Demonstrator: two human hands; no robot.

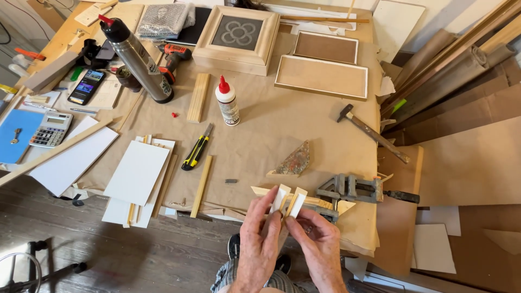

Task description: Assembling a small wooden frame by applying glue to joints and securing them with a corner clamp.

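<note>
My left hand [259,239] and my right hand [317,239] are together at the table's near edge. Each pinches a short white-faced wooden moulding piece, the left piece [280,197] and the right piece [297,202], held side by side with their ends up. Just behind them a metal corner clamp [347,189] grips a mitred wooden strip [266,191]. A triangular stained wooden block [293,161] lies a little farther back.
Brown paper [282,122] covers the table. On it lie a yellow utility knife [196,148], a glue bottle [227,101], a hammer [372,132], a steel flask [135,57], wooden strips [198,96], white boards [135,173], framed panels [321,76], a drill [173,57], a calculator [51,129].
</note>
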